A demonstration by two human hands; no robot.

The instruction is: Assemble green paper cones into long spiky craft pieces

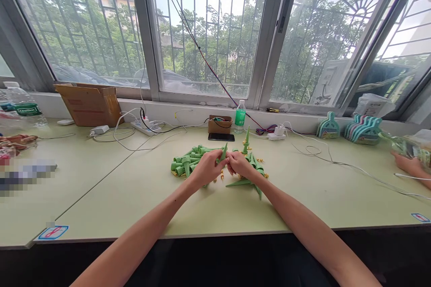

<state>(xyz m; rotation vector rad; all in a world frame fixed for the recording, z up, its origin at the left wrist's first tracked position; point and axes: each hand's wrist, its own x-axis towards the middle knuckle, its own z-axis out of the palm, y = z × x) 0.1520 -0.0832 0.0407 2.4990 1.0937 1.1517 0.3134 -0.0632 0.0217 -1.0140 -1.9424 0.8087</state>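
Note:
Over the middle of the table, my left hand (208,167) pinches a green plastic cone (224,151) with its tip pointing up. My right hand (239,164) meets it at the cone's side, fingers curled together; whatever they hold is hidden. Left of and behind my left hand lies a heap of ribbed green tube-like parts (186,164). Around and beyond my right hand, more green cones (238,183) lie among small yellow parts. One green spire (247,136) with yellow bits at its base stands upright there. A small yellow piece (222,175) rests on the table between my wrists.
Behind the heaps are a black phone (221,136), a small cardboard box (219,124) and a green-labelled bottle (240,118). Cables and a power strip (145,127) run along the window ledge. Turquoise plastic pieces (362,130) stand at right, near another person's hand (409,164).

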